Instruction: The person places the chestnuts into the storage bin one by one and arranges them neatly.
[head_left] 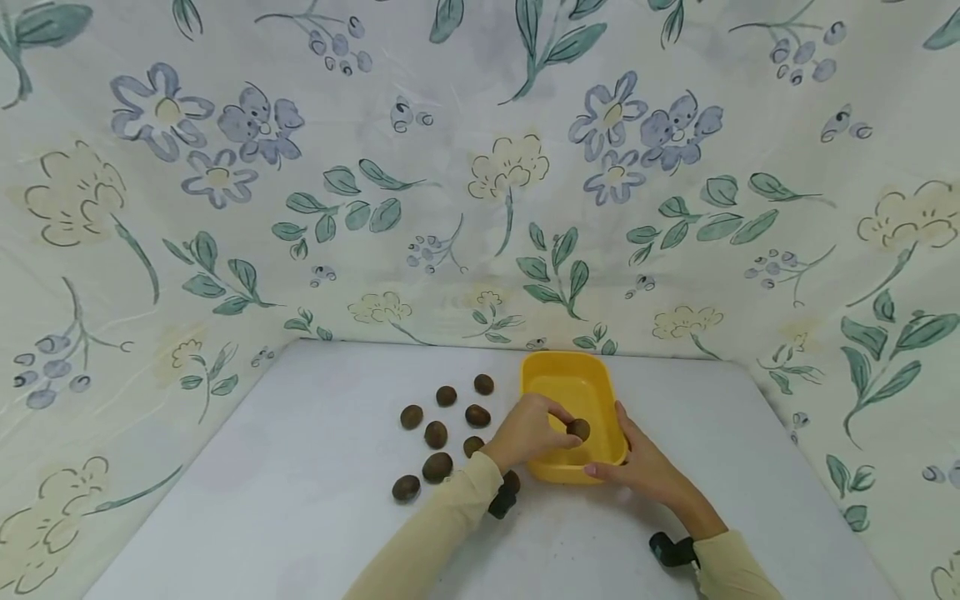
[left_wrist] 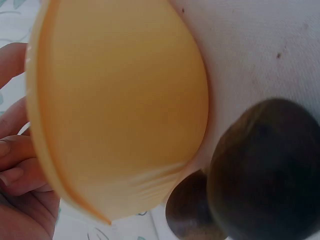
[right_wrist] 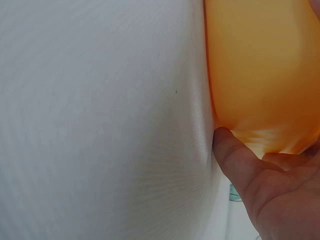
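Note:
My left hand (head_left: 528,429) reaches over the yellow plastic container (head_left: 531,367) and pinches a brown chestnut (head_left: 578,430) between thumb and fingers, inside the rim as the head view sees it. My right hand (head_left: 652,471) grips the container's near right corner, thumb at the front and fingers along the right side. In the right wrist view the thumb (right_wrist: 232,150) presses low against the container's wall. The left wrist view shows curled left fingers (left_wrist: 20,172) beyond the container's rim; the held chestnut is hidden there.
Several loose chestnuts (head_left: 437,434) lie on the white table (head_left: 247,500), left of the container. One chestnut (head_left: 511,482) sits partly hidden by my left wrist, close to the container. Floral cloth (head_left: 450,208) hangs behind the table and along both sides.

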